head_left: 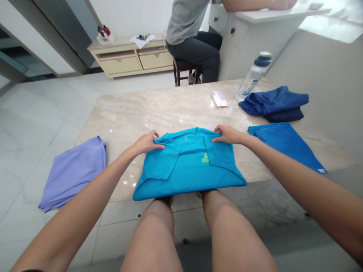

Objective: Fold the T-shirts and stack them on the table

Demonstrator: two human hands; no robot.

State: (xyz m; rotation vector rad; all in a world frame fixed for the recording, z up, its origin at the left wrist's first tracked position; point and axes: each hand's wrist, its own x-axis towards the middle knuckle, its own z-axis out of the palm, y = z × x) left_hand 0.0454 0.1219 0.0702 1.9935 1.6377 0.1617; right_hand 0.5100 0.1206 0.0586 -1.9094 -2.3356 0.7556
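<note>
A turquoise T-shirt (190,168) lies partly folded at the front edge of the marble-look table, its collar toward the far side and both sleeves turned in over the chest. Yellow-green lettering on the chest is half covered by the right-hand sleeve. My left hand (149,141) pinches the shirt at the shoulder left of the collar. At the opposite shoulder, my right hand (227,134) grips the fabric between thumb and fingers. The hem side reaches the table edge above my legs.
Folded lavender cloth (75,170) lies on the left. To the right are a folded blue garment (286,141), a dark blue garment (275,102) and a clear water bottle (251,81). A seated person (190,34) is beyond the table (127,109), near a low cabinet (121,64).
</note>
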